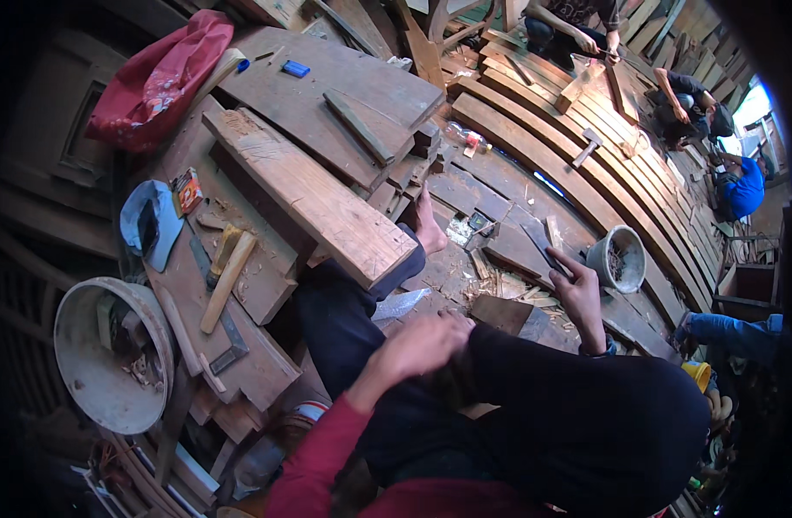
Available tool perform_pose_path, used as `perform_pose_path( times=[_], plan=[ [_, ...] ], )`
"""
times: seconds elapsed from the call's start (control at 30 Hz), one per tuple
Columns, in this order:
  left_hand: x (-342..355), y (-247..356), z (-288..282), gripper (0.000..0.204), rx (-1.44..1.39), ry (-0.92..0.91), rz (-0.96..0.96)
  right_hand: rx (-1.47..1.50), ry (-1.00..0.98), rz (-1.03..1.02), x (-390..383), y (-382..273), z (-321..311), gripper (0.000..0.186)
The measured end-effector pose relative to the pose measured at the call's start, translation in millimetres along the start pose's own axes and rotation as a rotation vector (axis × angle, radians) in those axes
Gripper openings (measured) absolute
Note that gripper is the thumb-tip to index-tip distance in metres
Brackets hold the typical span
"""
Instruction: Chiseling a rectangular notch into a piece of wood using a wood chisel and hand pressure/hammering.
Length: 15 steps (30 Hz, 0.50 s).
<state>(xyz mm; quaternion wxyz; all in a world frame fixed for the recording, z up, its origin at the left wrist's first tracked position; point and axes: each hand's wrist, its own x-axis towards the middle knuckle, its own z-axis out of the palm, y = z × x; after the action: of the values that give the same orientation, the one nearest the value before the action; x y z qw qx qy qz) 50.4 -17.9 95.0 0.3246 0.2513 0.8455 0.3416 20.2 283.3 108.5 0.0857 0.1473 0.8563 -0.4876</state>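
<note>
My right hand (577, 298) is closed round a thin, dark, flat tool (537, 246), with a finger lying along it. Its narrow end points away from me over the wood-strewn floor. Close to my bent knee is my left hand (413, 350), below a red sleeve; motion smears its fingers, so I cannot tell whether it holds anything. A light, thick wooden plank (314, 198) with pencil-like marks lies ahead and to the left, its near end beside my leg. A dark wooden block (500, 312) and pale shavings (508, 285) are between my two hands.
At left stand a white bucket (68, 345) with scraps and boards bearing a wooden mallet-like piece (228, 281), a try square (232, 345) and a blue cap (141, 207). A small pail (633, 237), long curved beams (543, 147) and a hammer (589, 145) are right. Several people work beyond.
</note>
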Motion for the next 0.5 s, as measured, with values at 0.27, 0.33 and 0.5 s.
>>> perform_pose_path(
  times=[0.27, 0.33, 0.5],
  plan=[
    [104, -169, 28, 0.044, 0.649, 0.482, -0.624, 0.134, -0.079, -0.132, -5, 20, 25, 0.041],
    [112, -174, 42, 0.041, 0.819, 0.581, -0.668, 0.034, -0.101, -0.083, -8, 13, 20, 0.041],
    [74, -20, -3, 0.026, -0.188, 0.098, -0.203, 0.103, -0.046, -0.145, -3, 38, 2, 0.044]
  ],
)
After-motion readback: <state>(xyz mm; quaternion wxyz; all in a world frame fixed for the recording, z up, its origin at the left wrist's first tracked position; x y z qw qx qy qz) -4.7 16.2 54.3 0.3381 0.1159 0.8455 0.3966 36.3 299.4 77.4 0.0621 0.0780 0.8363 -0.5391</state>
